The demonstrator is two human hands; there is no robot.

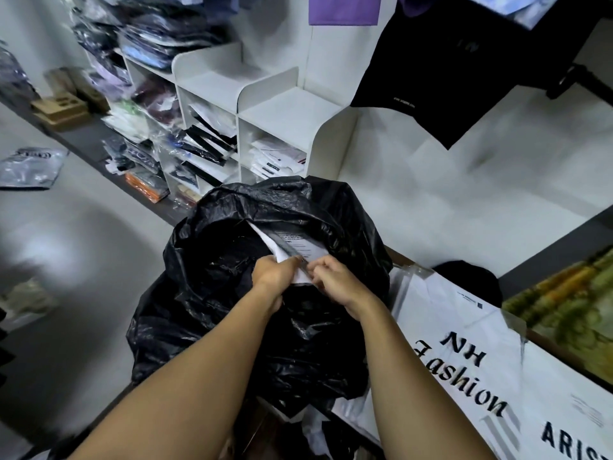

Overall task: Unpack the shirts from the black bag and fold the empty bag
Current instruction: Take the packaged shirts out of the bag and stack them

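White cubby shelves (265, 111) stacked with bagged garments fill the wall ahead of me. My left hand (272, 272) and right hand (338, 280) are close together at the mouth of the black bag (205, 293), and the fingers of both are curled and pinching the near edge of 1 white packaged shirt (298, 245) that sticks halfway out of the opening. The bag slumps around it, bulky, so I judge more shirts are inside and the unpacking is still under way. Next I need a steady pull up and toward me so the plastic does not snag. Flat printed packages (464, 353) lie just to the bag's right, a likely place to set this one.
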